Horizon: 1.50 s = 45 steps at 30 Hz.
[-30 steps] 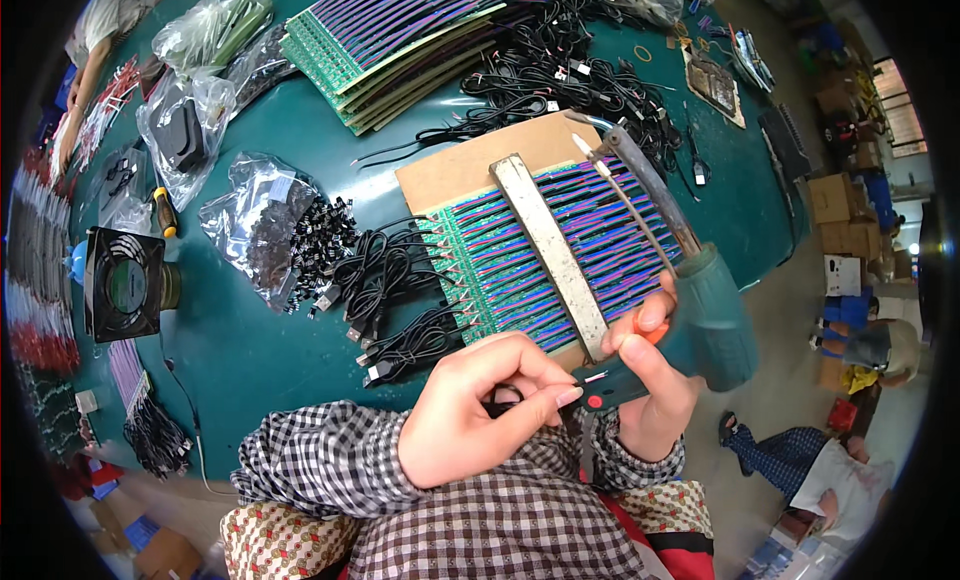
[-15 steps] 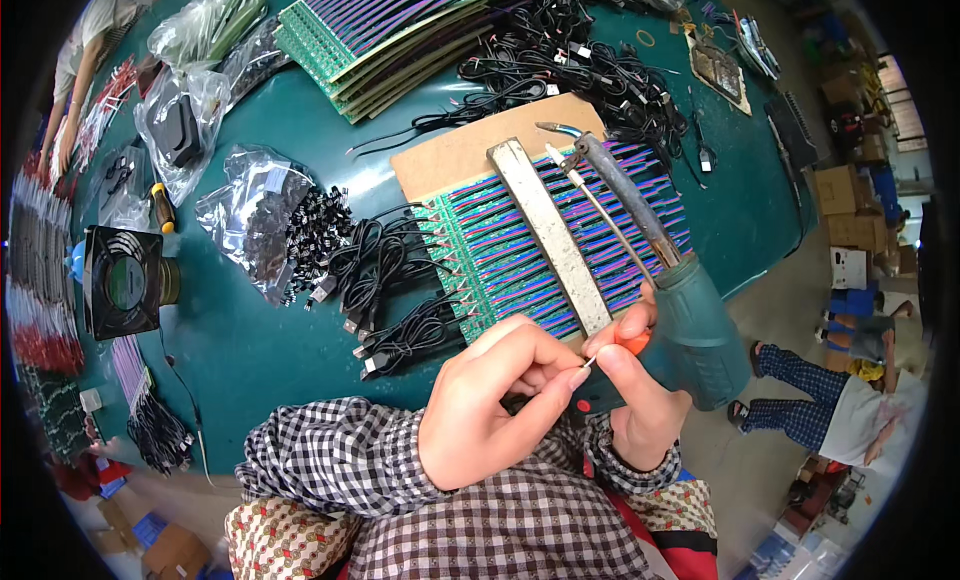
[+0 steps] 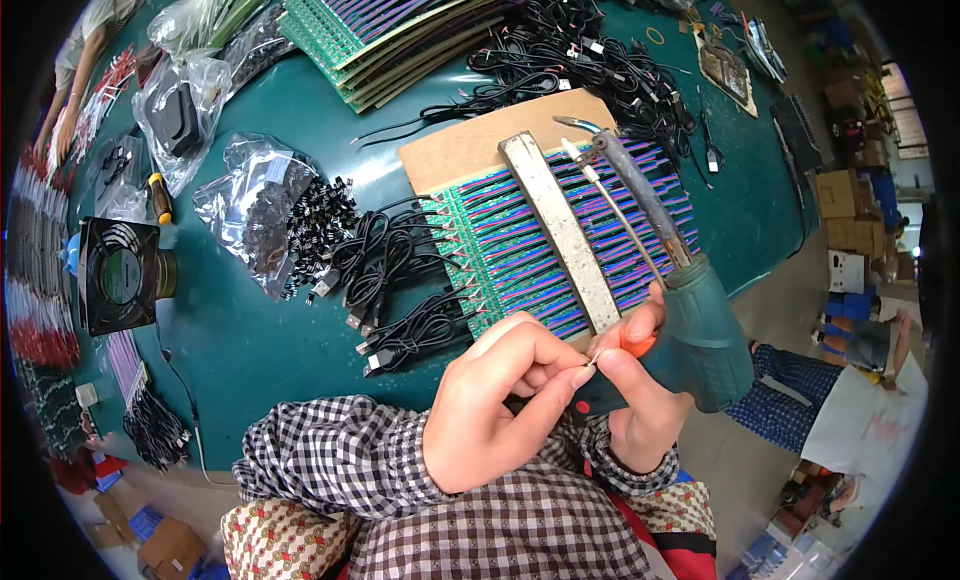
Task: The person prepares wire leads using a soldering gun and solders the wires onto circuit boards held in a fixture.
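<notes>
My right hand (image 3: 645, 400) grips a dark green soldering gun (image 3: 690, 320) with an orange trigger; its long metal barrel (image 3: 640, 200) points away over the work. My left hand (image 3: 505, 405) pinches a thin wire (image 3: 598, 357) at the gun's handle, fingertips touching my right thumb. Just beyond the hands lies a brown board (image 3: 470, 150) with rows of purple, blue and green wires (image 3: 520, 250). A worn metal bar (image 3: 560, 230) lies across them.
Black cables (image 3: 385, 280) lie left of the board on the green table (image 3: 240, 350), with bags of small black parts (image 3: 260, 210), a black fan (image 3: 118, 275) and stacked wire boards (image 3: 400, 25). A person in blue trousers (image 3: 850, 380) sits at right.
The view moved closer and both hands rose slightly. My left fingers shifted from the gun's lower handle up to pinch the thin wire by the orange trigger.
</notes>
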Each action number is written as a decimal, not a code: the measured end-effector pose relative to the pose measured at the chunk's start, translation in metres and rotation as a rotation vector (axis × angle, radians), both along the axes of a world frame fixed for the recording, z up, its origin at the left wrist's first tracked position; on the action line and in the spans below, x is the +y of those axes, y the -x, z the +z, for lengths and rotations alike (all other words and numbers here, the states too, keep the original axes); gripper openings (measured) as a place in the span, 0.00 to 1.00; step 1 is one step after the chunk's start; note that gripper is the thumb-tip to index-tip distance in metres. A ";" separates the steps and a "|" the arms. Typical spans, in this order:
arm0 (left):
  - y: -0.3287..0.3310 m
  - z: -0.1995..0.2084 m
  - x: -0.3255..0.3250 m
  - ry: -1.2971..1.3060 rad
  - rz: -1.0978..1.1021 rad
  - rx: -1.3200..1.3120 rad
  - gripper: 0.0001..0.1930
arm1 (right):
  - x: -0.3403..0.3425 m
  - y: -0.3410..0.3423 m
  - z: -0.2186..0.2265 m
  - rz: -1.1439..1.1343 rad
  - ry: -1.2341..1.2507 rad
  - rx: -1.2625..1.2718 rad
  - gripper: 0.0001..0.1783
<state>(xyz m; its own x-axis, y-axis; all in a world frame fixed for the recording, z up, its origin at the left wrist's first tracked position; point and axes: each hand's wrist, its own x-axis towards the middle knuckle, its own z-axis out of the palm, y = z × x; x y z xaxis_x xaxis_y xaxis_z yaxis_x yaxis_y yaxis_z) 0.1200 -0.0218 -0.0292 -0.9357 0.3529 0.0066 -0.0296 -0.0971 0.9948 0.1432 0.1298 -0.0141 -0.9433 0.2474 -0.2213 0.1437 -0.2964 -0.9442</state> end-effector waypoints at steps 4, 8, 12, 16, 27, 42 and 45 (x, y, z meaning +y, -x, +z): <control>-0.004 -0.002 0.005 -0.068 0.038 -0.103 0.03 | -0.002 -0.005 -0.008 -0.004 0.064 0.099 0.35; -0.002 0.000 0.002 -0.064 0.027 -0.174 0.05 | -0.010 -0.017 -0.013 -0.120 -0.029 0.114 0.34; 0.002 -0.005 -0.006 -0.059 -0.051 -0.105 0.05 | 0.000 -0.018 -0.015 -0.139 -0.009 0.180 0.33; 0.004 -0.004 -0.011 -0.074 -0.096 -0.128 0.06 | 0.000 -0.009 -0.006 0.035 0.089 0.115 0.26; 0.021 0.016 -0.055 0.036 0.089 -0.280 0.04 | 0.027 -0.015 -0.017 -0.178 0.111 0.218 0.26; 0.042 -0.017 -0.052 0.477 -0.043 0.018 0.03 | 0.038 -0.044 -0.030 0.001 0.270 0.133 0.32; 0.048 -0.021 -0.052 0.561 -0.035 0.117 0.03 | 0.036 -0.053 -0.030 0.030 0.221 0.103 0.33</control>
<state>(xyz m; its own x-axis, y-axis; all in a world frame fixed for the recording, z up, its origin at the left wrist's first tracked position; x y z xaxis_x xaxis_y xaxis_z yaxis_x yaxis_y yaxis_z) 0.0720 -0.0739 -0.0497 -0.9277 0.3627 -0.0883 0.0896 0.4460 0.8905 0.1963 0.1663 -0.0437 -0.9700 0.1752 -0.1686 0.0615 -0.4941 -0.8672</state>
